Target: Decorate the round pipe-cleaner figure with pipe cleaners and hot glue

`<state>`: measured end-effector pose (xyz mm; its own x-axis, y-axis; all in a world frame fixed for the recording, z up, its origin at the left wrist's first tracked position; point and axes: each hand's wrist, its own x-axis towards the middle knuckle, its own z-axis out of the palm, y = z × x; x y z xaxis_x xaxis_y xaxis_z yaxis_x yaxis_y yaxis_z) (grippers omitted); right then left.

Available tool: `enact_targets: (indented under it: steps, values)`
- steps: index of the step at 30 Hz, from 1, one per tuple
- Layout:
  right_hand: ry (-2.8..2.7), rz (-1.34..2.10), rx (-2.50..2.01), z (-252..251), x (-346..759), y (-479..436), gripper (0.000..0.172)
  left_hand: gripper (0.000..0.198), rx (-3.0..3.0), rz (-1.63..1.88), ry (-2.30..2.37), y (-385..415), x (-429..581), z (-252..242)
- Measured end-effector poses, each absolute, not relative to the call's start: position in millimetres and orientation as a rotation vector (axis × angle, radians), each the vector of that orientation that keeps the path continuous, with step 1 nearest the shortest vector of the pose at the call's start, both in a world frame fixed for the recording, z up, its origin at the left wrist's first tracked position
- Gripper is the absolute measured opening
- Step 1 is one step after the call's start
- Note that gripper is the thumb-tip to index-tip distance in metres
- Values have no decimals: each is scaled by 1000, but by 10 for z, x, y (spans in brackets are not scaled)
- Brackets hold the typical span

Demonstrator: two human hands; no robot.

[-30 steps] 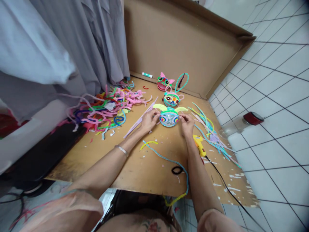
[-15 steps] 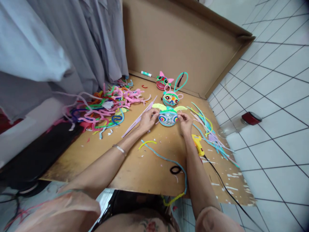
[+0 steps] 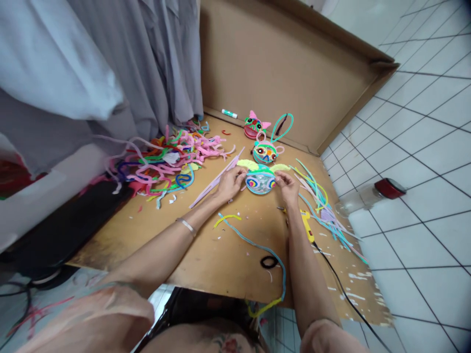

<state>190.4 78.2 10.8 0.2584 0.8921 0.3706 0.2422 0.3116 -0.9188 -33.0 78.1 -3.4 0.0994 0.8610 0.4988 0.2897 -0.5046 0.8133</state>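
A round animal head made of pipe cleaners [image 3: 259, 183] has a clear front, ringed eyes, a green band on top and pale yellow ears out to the sides. My left hand [image 3: 231, 183] pinches its left side near the ear, fingers closed. On the opposite side, the fingertips of my right hand [image 3: 287, 187] close on its edge beside the other eye. Just behind it sits a second head with pink round ears [image 3: 265, 151], and farther back a third with pink pointed ears [image 3: 253, 126]. The yellow glue gun [image 3: 306, 225] lies partly behind my right forearm.
A tangled heap of colourful pipe cleaners [image 3: 172, 164] covers the table's left side. Straight lilac stems [image 3: 211, 184] lie nearer. More stems [image 3: 333, 218] rest at the right. A blue stem [image 3: 253, 241] and black ring [image 3: 269, 262] lie in front. A cardboard wall [image 3: 287, 68] stands behind.
The whole view has shifted slightly, so things appear a little farther right. Both hands keep hold of the head, which looks tilted a little differently. The glue gun's nozzle now shows left of my right forearm.
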Motion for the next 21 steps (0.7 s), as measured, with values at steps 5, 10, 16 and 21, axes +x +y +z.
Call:
enact_targets:
  steps: [5, 10, 16, 21]
  values:
    - [-1255, 657, -1205, 122, 1933, 801, 33, 17, 1872, 1433, 1116, 801, -326, -56]
    - [-1246, 684, -1200, 109, 1925, 815, 34, 16, 1882, 1440, 1114, 810, -321, -74]
    - [-1261, 678, -1214, 85, 1915, 812, 32, 18, 1893, 1433, 1073, 806, -316, -76]
    - [-1237, 736, -1222, 117, 1921, 794, 30, 16, 1876, 1453, 1056, 827, -302, -104]
